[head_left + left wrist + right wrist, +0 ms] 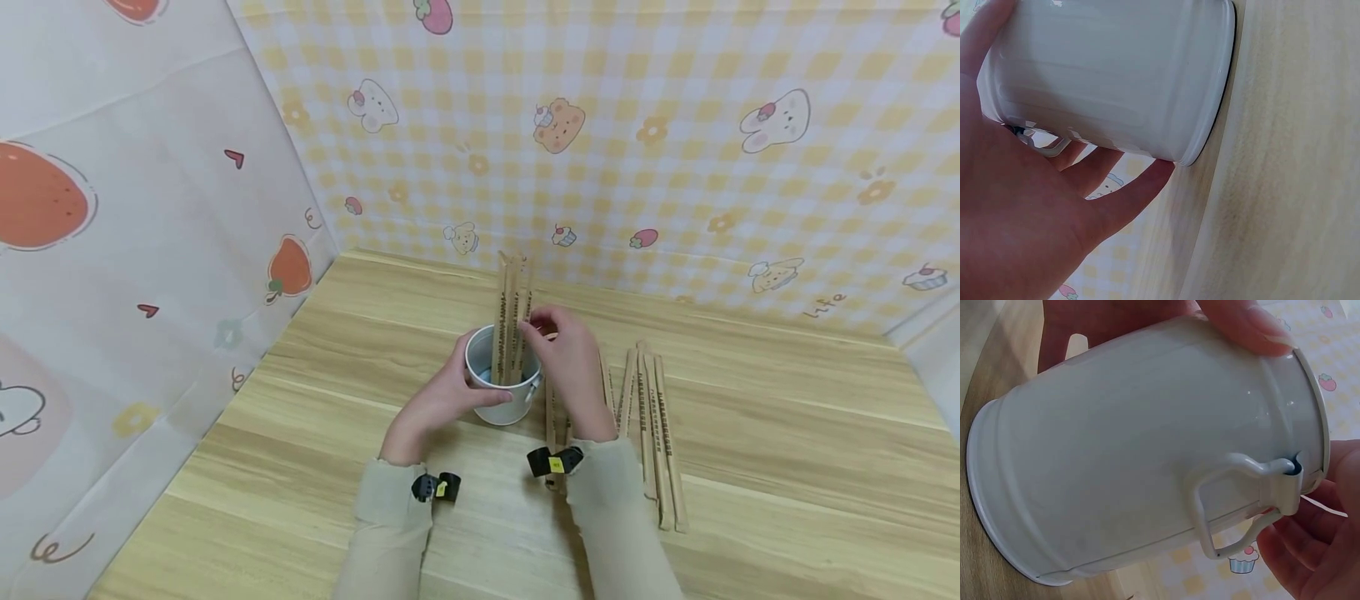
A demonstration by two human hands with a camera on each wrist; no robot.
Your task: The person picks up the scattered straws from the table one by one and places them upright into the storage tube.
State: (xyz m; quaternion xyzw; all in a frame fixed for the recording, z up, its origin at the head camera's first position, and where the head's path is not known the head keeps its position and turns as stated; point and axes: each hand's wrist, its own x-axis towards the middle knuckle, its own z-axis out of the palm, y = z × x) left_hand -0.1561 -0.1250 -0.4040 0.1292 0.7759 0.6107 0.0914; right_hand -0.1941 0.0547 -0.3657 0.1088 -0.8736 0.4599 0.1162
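Observation:
A small white metal bucket (504, 410) stands upright on the table with several pairs of chopsticks in printed brown paper sleeves (500, 325) rising out of it. My left hand (442, 390) grips the bucket from the left, thumb across its near side and fingers around the far side. At the bucket's right rim, my right hand (570, 354) pinches the rightmost wrapped chopsticks (527, 307) between thumb and fingers. The right wrist view shows the bucket's side ear handle (1200, 506) with fingers behind it. The chopsticks' lower ends are hidden inside the bucket.
More wrapped chopsticks (660, 442) lie loosely spread on the wooden table (787, 467) to the right, some partly under my right forearm. A yellow checked cloth (660, 175) hangs behind, and a white printed cloth (165, 225) hangs on the left.

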